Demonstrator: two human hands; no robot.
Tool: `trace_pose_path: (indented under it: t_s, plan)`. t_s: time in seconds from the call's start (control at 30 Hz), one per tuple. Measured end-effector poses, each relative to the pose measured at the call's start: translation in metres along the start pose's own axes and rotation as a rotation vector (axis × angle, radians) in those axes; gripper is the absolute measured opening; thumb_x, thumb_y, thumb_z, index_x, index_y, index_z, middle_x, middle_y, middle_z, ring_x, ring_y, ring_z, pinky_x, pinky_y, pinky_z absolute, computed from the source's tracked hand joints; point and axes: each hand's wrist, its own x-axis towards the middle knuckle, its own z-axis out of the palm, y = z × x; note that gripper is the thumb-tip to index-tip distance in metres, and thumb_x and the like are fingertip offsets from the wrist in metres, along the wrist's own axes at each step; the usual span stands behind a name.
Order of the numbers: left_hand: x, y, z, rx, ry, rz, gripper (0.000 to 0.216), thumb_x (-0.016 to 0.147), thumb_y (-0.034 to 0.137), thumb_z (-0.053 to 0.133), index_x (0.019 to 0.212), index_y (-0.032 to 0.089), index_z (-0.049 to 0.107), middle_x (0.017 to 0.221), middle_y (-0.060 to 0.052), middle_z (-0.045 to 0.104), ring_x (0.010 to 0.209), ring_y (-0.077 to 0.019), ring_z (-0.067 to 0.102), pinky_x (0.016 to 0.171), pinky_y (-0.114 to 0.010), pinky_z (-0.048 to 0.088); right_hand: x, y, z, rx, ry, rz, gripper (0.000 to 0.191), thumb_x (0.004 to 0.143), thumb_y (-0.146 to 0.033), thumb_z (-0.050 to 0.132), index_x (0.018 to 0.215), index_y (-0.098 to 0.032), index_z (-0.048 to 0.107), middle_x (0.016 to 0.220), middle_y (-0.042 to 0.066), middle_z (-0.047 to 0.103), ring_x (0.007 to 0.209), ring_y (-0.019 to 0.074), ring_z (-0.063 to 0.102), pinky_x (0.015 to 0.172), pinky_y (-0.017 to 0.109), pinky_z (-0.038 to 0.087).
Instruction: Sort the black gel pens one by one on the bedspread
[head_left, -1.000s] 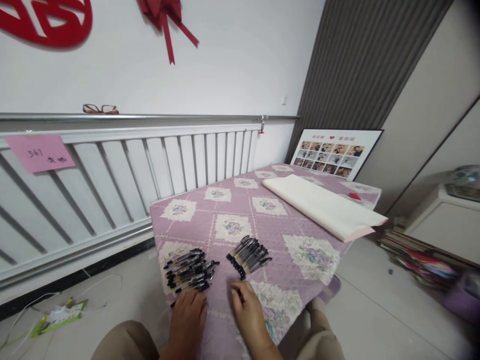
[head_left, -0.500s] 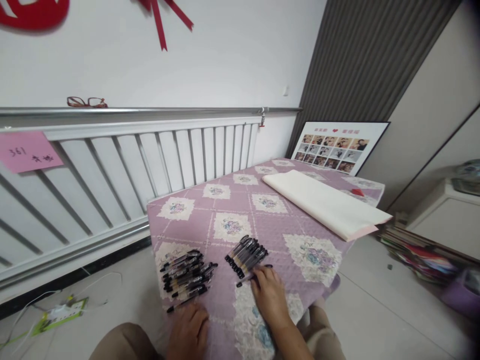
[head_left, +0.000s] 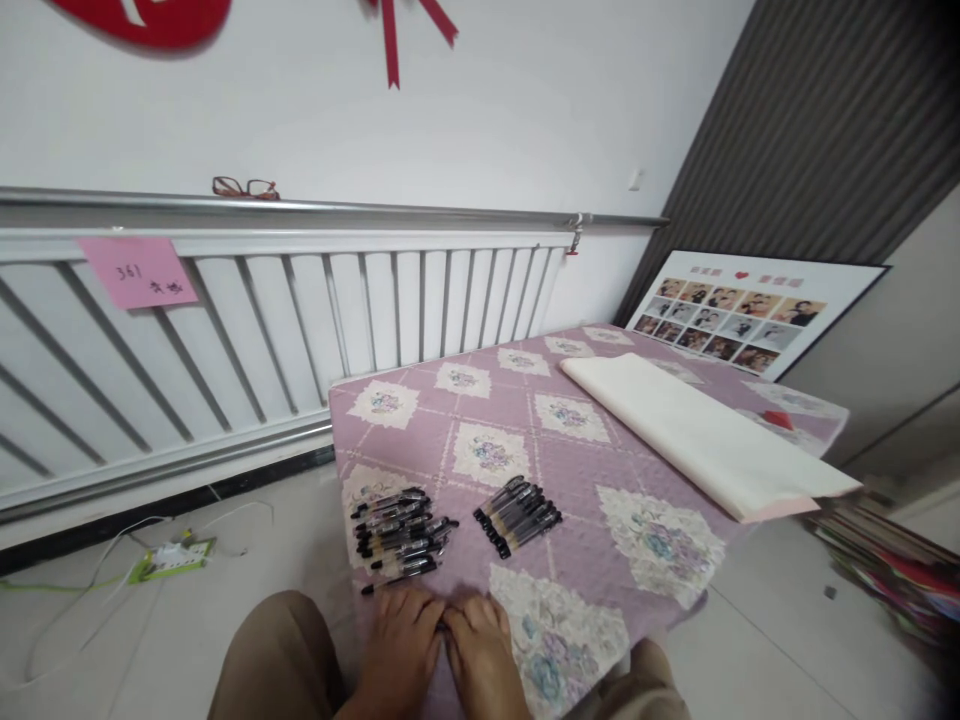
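Your purple-quilted counter point(head_left: 577, 470) carries two piles of black pens close to its near edge. The left pile point(head_left: 401, 525) sits by the near left corner, and the right pile point(head_left: 519, 503) lies near it. A cream roll point(head_left: 697, 435) lies along the right edge. A small red thing point(head_left: 778, 420) sits by the far right corner.

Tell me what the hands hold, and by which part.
The left hand and right hand meet around something small and dark, probably a pen; they hide which part is gripped.
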Motion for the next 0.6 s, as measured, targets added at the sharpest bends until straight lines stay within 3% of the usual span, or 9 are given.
trace_pose_path:
  t_s: [0.1, 0.23, 0.33, 0.6]
  plan:
    - [0.005, 0.004, -0.008, -0.026, -0.139, -0.109, 0.022, 0.086, 0.016, 0.052, 0.097, 0.029, 0.065, 0.097, 0.001, 0.064, 0.096, -0.0189, 0.054, 0.088, -0.033, 0.038, 0.001, 0.000, -0.001, 0.070, 0.000, 0.000, 0.029, 0.078, -0.009, 0.055, 0.097, -0.029, 0.063, 0.094, 0.001, 0.067, 0.091, 0.0202, 0.060, 0.093, 0.040, 0.039]
    - [0.006, 0.002, -0.016, -0.071, -0.146, -0.158, 0.021, 0.087, 0.013, 0.051, 0.092, 0.027, 0.066, 0.098, 0.000, 0.062, 0.096, -0.0186, 0.051, 0.089, -0.033, 0.036, -0.003, 0.021, -0.016, 0.077, 0.043, 0.042, 0.035, 0.082, -0.018, 0.054, 0.117, -0.024, 0.055, 0.112, 0.007, 0.064, 0.105, 0.0231, 0.058, 0.091, 0.040, 0.044]
    - [0.004, 0.000, -0.020, -0.092, -0.142, -0.165, 0.023, 0.087, 0.011, 0.049, 0.092, 0.025, 0.065, 0.099, 0.000, 0.062, 0.098, -0.0187, 0.050, 0.089, -0.033, 0.035, -0.005, 0.028, -0.025, 0.060, 0.002, 0.031, 0.043, 0.081, -0.019, 0.056, 0.124, -0.024, 0.052, 0.117, 0.006, 0.062, 0.110, 0.0230, 0.056, 0.094, 0.038, 0.043]
    - [0.008, 0.004, -0.023, -0.053, -0.171, -0.118, 0.019, 0.088, 0.020, 0.052, 0.101, 0.029, 0.063, 0.104, 0.001, 0.062, 0.100, -0.0206, 0.051, 0.091, -0.038, 0.031, 0.009, 0.008, -0.027, -0.005, -0.112, 0.035, 0.022, 0.080, -0.016, 0.059, 0.097, -0.029, 0.064, 0.100, 0.001, 0.066, 0.096, 0.0215, 0.058, 0.085, 0.037, 0.042]
